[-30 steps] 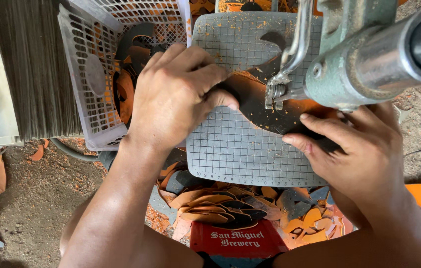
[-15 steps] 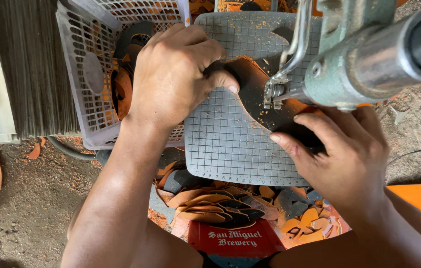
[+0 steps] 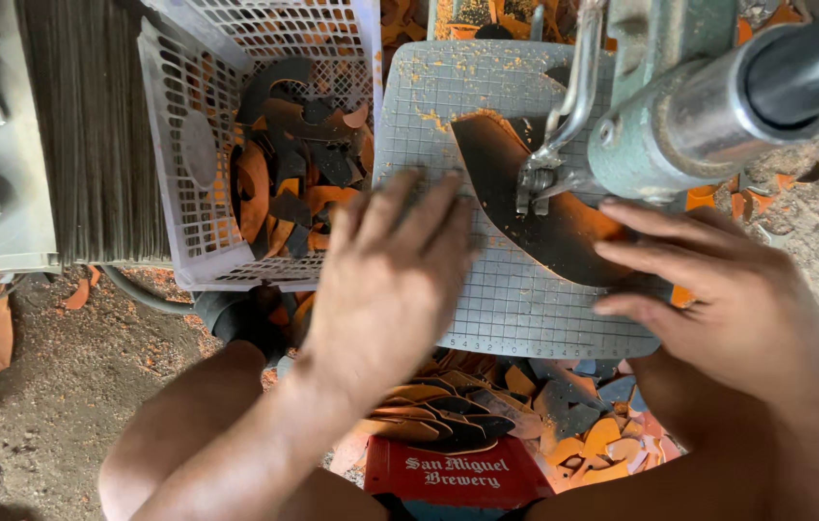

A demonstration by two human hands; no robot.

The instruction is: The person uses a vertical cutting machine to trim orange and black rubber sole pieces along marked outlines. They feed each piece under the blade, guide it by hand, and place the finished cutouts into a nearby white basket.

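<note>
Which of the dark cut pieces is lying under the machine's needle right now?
The large curved piece on the gridded mat, between both hands. The others sit heaped in the white basket or below the mat.

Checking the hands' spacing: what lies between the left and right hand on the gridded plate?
In the head view, between the left hand and right hand lies the dark curved piece on the gridded plate, under the machine's tool tip.

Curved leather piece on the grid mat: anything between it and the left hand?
Nothing visible. The left hand lies flat on the grid mat, fingertips just left of the curved leather piece. The machine's metal foot sits over the piece's middle, right of the fingers.
</note>
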